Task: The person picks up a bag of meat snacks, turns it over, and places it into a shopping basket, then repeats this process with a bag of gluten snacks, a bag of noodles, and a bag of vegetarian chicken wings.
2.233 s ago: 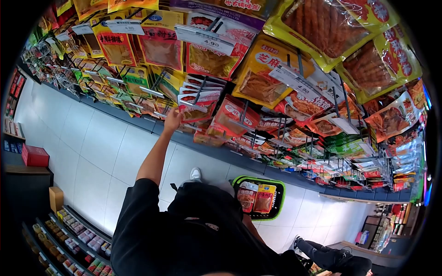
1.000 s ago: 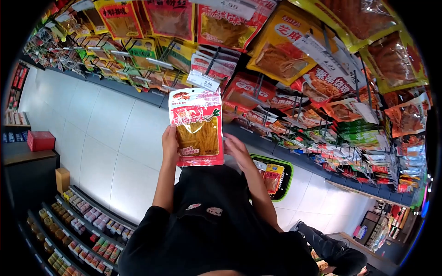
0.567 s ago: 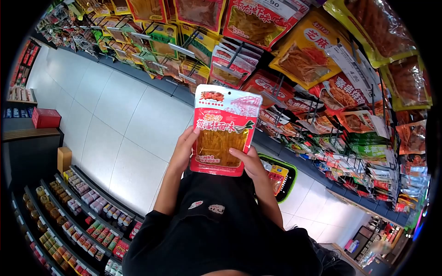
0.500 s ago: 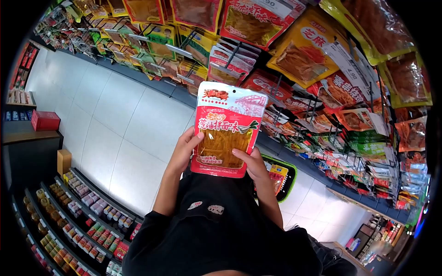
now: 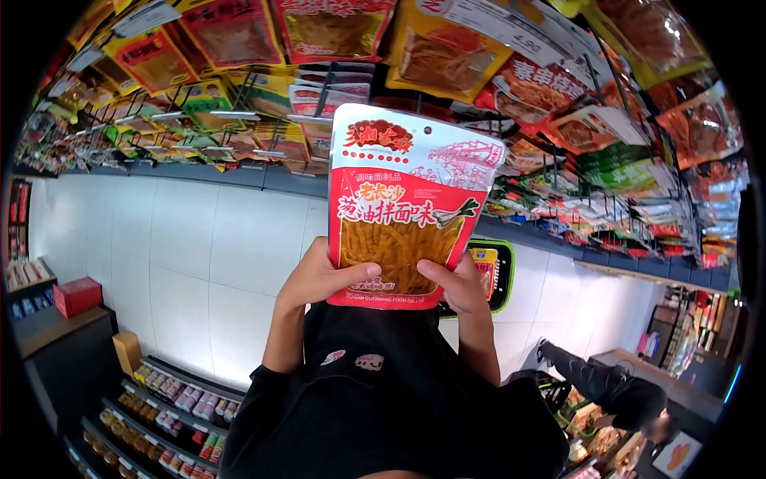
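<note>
A red and white snack packet [image 5: 405, 247] with a clear window showing brown strips is held upright in front of my body, its printed front facing me. My left hand [image 5: 323, 275] grips its lower left side, thumb lying across the front. On the lower right edge my right hand [image 5: 459, 281] is closed, its thumb pressing the window. The other fingers of both hands are hidden behind the packet. Below and beyond my right hand, a black basket with a green rim [image 5: 507, 275] holds a yellow and red packet [image 5: 485, 270], partly covered by my hand.
Hanging snack packets [image 5: 447, 52] fill a hook rack along the far side. Curved shelves with jars and small packs [image 5: 179, 403] stand at lower left, near a red box [image 5: 78, 297]. A person in dark clothes [image 5: 602, 387] is at lower right, by another display.
The packet has come closer and looks larger. My left thumb has moved from the packet's side onto its front. The view has turned, and more of the person at lower right shows.
</note>
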### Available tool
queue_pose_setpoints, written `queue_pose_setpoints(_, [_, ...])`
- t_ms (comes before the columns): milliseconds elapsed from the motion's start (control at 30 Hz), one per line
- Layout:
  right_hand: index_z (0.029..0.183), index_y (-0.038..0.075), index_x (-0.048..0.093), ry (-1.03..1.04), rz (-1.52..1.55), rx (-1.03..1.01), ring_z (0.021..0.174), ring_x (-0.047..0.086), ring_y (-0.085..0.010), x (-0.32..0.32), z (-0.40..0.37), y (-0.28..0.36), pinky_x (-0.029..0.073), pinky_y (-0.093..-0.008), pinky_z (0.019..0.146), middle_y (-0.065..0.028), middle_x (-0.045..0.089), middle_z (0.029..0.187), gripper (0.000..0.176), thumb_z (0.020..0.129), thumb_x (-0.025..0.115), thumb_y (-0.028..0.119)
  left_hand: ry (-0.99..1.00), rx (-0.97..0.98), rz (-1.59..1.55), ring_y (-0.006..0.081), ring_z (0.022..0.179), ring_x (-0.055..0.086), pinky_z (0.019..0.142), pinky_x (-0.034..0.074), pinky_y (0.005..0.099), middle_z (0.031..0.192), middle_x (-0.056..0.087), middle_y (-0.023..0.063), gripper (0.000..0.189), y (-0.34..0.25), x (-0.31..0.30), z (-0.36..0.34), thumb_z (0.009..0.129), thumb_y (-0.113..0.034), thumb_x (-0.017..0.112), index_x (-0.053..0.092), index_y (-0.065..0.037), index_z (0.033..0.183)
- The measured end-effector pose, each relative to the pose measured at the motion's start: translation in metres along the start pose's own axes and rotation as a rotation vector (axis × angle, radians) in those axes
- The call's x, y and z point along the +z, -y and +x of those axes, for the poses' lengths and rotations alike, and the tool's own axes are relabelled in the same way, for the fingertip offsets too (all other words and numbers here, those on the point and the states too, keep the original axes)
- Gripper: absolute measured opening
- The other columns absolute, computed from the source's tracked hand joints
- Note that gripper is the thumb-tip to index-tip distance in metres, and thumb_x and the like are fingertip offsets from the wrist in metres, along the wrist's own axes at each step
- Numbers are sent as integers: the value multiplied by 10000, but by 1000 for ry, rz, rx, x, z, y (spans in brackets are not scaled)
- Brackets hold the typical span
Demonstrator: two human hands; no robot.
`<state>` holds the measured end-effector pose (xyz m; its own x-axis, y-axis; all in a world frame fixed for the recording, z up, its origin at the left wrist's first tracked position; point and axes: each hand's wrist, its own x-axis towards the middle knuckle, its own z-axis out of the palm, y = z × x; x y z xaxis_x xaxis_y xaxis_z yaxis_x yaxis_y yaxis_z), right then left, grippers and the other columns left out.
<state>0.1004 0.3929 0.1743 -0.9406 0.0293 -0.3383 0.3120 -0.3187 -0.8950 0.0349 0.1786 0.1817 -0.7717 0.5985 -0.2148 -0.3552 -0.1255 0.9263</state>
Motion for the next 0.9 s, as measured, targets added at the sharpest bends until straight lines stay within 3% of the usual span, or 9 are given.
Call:
queue_pose_setpoints(567, [1132, -28, 527, 153, -105, 4, 926, 568, -122, -1, -6, 4, 449, -272, 823, -69, 606, 1049, 366, 792, 633, 55, -154, 65, -72, 129, 887, 579, 776, 478, 281, 996, 624, 82, 341, -12, 2, -1, 780, -77, 664, 548, 60, 1070])
queue_pose_setpoints(667, [1097, -31, 551, 136, -119, 10, 899, 573, -110, 4, -3, 12, 452, -266, 810, -60, 623, 1010, 328, 793, 636, 60, -118, 81, -33, 136, 929, 566, 805, 465, 296, 1047, 606, 91, 366, -11, -2, -3, 830, -144, 623, 522, 59, 1117])
queue_pose_setpoints(900, [1061, -31, 569, 94, -81, 38, 860, 582, -103, 7, 0, 12, 460, -255, 783, -60, 634, 975, 294, 786, 634, 51, -242, 18, -227, 166, 1053, 519, 899, 407, 295, 1163, 544, 136, 525, 2, -7, 1, 956, -375, 352, 450, 78, 1203])
